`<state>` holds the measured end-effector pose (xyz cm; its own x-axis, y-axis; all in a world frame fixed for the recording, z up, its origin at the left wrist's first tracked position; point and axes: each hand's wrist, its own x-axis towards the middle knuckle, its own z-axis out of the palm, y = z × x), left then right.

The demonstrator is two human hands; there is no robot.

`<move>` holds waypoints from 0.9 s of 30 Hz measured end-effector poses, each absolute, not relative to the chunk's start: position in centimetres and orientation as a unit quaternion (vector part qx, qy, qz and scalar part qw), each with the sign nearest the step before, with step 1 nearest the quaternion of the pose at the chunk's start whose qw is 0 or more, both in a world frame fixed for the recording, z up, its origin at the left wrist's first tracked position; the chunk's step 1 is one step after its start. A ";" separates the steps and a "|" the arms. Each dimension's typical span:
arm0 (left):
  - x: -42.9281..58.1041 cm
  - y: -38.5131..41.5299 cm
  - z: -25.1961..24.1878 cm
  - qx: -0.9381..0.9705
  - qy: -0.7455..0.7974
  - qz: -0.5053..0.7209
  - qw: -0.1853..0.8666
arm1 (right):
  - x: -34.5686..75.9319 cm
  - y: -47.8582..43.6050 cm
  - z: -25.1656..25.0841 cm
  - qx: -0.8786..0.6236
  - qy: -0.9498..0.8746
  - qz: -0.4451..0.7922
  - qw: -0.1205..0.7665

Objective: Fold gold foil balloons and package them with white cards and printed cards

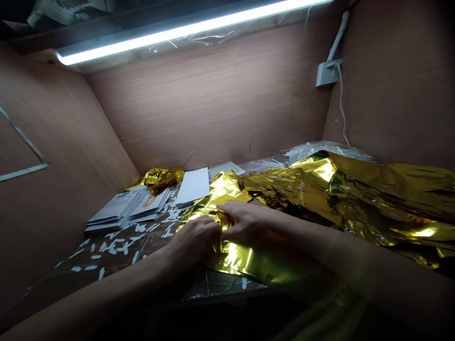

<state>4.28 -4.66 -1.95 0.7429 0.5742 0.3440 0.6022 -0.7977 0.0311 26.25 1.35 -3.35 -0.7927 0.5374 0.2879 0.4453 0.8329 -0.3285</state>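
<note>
A crinkled gold foil sheet lies on the tabletop under both hands and hangs over the front edge. My left hand is closed, its fingers curled on the foil. Close beside it, my right hand pinches a gathered bit of the same foil between thumb and fingers. The two hands almost touch over the bunched part. More gold foil spreads in a heap to the right, and a smaller crumpled gold piece sits at the back left.
Stacks of printed paper lie at the left, one with an orange paper clip. A white card stands behind the hands. White scraps litter the dark tabletop. Wooden walls enclose it under a tube light; a socket hangs right.
</note>
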 end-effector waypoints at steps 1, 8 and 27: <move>4.3 -5.0 -2.1 -0.938 -0.307 -0.159 0.013 | 26.3 1.3 -3.2 -0.268 -0.938 0.121 0.182; 4.2 -8.7 -2.7 -0.936 -0.339 -0.092 -0.005 | 25.5 0.8 -1.6 -0.404 -0.897 0.089 0.158; 2.7 -10.5 -3.2 -0.926 -0.348 -0.102 -0.108 | 21.2 -0.3 -1.4 -0.380 -0.886 0.086 0.252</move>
<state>2.67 -10.49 -3.19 0.7376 0.6657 0.1130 0.6217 -0.7348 0.2712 21.20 -0.32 -1.37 -0.5840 0.7170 0.3805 0.6310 0.6959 -0.3429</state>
